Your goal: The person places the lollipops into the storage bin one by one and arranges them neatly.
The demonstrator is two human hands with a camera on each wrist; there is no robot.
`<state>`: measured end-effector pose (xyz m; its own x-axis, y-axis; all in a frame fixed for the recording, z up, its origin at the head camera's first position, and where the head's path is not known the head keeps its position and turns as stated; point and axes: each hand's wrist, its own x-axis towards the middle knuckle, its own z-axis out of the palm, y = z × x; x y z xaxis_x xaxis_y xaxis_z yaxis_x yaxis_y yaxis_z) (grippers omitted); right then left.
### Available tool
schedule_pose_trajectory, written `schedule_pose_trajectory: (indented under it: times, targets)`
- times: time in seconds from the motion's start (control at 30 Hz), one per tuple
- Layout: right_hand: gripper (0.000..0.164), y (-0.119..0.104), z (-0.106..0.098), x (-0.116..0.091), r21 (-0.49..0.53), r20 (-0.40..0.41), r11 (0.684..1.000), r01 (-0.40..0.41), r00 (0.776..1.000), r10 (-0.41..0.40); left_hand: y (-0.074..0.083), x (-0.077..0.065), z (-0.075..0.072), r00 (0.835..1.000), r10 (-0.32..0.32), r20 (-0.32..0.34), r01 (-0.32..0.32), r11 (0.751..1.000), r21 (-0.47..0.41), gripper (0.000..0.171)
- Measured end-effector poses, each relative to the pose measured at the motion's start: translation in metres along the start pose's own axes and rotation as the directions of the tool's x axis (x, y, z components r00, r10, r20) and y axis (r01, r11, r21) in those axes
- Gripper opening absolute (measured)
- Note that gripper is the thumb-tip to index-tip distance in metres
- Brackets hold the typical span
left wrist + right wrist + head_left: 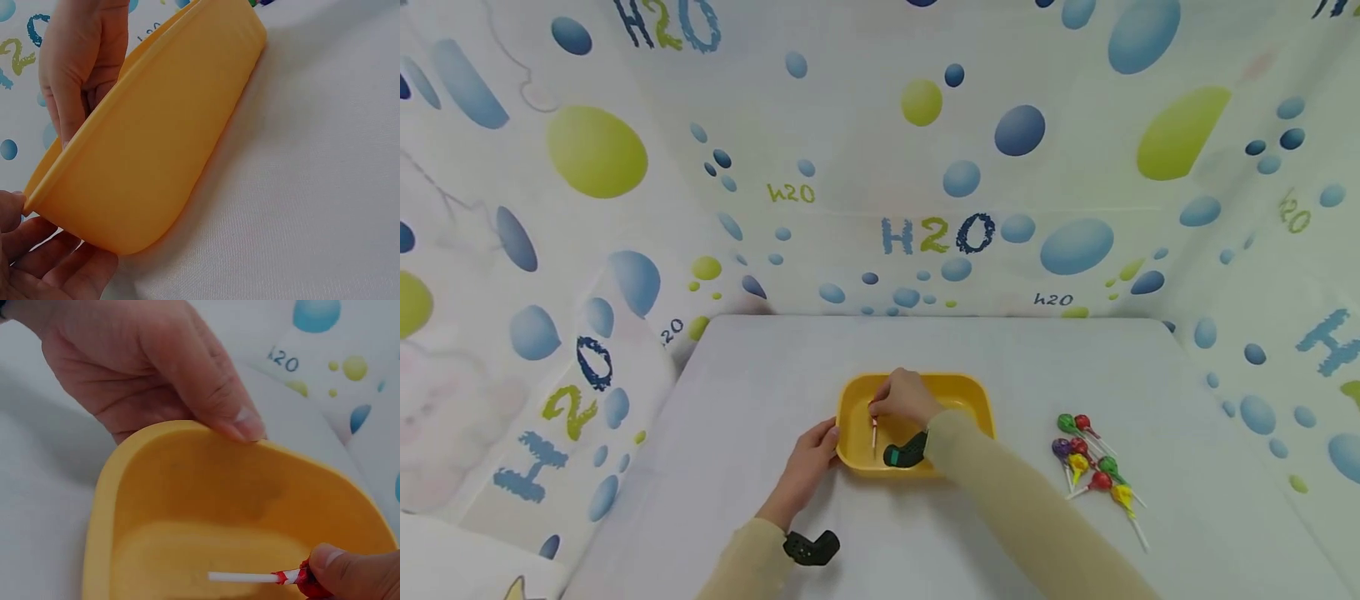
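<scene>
White backdrop printed with blue and green bubbles and "H2O", behind a white table.
Right hand pinches a red-wrapped, white-sticked lollipop inside the yellow rounded tray; left hand grips the tray's left rim; right of it lie multicoloured wrapped lollipops.

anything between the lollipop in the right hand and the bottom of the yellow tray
Nothing visible blocks it: the right hand pinches the red-wrapped lollipop inside the yellow tray, its stick over bare tray bottom. The left hand grips the tray's edge, clear of that path. Directly beneath the right hand is hidden.
</scene>
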<state>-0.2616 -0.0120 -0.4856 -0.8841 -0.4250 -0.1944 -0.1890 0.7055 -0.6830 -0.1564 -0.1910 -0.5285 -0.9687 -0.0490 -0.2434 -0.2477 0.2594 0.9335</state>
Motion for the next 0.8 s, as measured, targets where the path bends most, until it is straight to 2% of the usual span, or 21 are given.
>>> schedule_pose_trajectory:
  times: [0.3,0.6,0.8]
  targets:
    - [0.015,0.000,0.028,0.026,-0.115,0.012,0.993,0.030,0.999,-0.029,-0.001,0.000,0.000,1.000,0.008,-0.005,-0.008,0.999,0.034,0.049]
    - [0.021,-0.008,0.035,0.024,-0.156,-0.010,0.987,0.032,0.999,-0.034,-0.001,-0.003,0.000,1.000,0.022,0.013,-0.022,0.999,0.029,0.049]
    - [0.025,-0.015,0.034,0.021,-0.174,-0.006,0.983,0.064,0.998,-0.067,-0.003,-0.002,-0.001,1.000,0.014,0.016,-0.015,1.000,0.020,0.049]
